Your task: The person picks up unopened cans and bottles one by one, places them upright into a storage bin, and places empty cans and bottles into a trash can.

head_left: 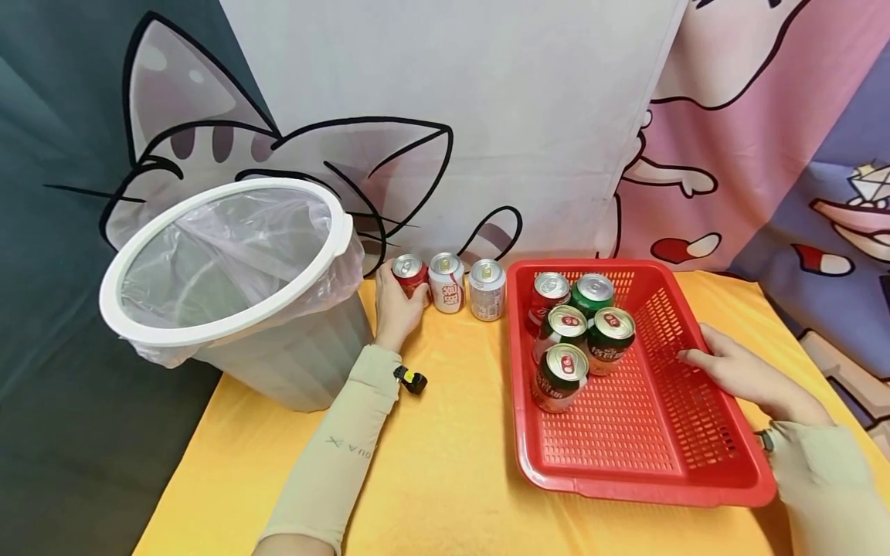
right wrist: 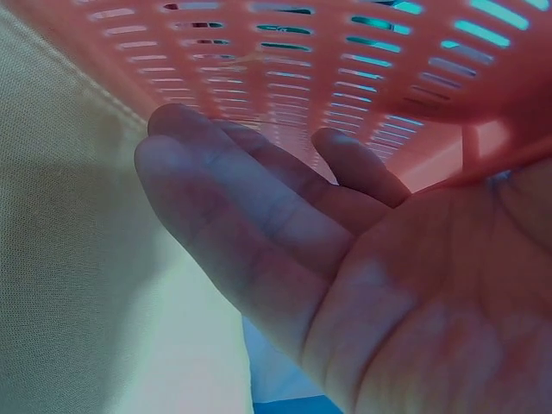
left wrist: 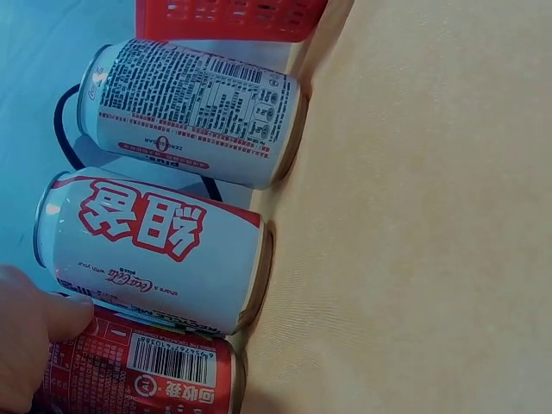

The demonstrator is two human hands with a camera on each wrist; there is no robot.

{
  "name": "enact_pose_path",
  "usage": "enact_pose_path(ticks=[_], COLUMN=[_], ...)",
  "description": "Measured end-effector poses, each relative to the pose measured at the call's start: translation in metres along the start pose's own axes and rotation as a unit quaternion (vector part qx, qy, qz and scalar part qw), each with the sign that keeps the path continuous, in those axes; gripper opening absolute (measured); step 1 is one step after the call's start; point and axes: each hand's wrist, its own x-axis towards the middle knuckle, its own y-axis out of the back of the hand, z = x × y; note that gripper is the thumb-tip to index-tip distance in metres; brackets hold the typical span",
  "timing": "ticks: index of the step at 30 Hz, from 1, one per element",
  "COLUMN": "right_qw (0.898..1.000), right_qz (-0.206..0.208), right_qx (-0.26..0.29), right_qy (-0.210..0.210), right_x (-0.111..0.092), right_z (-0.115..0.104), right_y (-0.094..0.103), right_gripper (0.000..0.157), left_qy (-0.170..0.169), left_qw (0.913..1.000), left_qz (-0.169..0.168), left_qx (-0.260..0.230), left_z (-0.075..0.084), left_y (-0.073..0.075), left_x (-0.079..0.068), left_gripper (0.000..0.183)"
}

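Observation:
My left hand [head_left: 398, 309] holds a red soda can [head_left: 409, 270] at the left end of a short row, its thumb along the can's right side. Right beside it stands a white Coca-Cola can [left wrist: 155, 250] with large red characters. A second white can [left wrist: 194, 112], its side covered in small print, completes the row. On the right, my right hand [head_left: 740, 371] grips the side rim of a red plastic basket [head_left: 626, 455], thumb over the inside. In the right wrist view its fingers [right wrist: 259, 190] lie outside, against the slotted wall.
Inside the basket, several upright cans, such as a dark green one [head_left: 559, 374] and a red one [head_left: 549, 297], cluster at the left. A grey bin [head_left: 292, 363] with a white rim and plastic liner stands left of my left arm. A printed curtain [head_left: 487, 116] hangs behind the yellow-covered table [head_left: 445, 463].

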Motion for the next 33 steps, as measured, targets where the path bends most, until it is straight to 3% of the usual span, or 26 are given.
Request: enact_pose_path(ticks=[7,17,27,33], right_qw=[1.000,1.000,1.000,1.000], right_qz=[0.000,-0.007,-0.004,0.000], right_qx=[0.002,0.017,0.012,0.011], right_qy=[0.010,0.004,0.002,0.008], right_x=[0.000,0.000,0.000,0.001], right_z=[0.001,-0.001,0.000,-0.001], right_y=[0.000,-0.001,0.001,0.000], right_gripper=[0.045,0.048,0.050,0.048], left_qy=[-0.008,-0.038,-0.093,-0.145], left_qw=[0.9999,0.9992,0.9953,0.9887], left_qz=[0.003,-0.005,-0.023,-0.022], left_qx=[0.007,0.013,0.009,-0.033], left_z=[-0.001,0.006,0.034,0.057], left_y=[0.001,0.008,0.023,0.033], left_x=[-0.008,-0.029,-0.053,-0.067], left_gripper=[0.072,0.074,0.075,0.075])
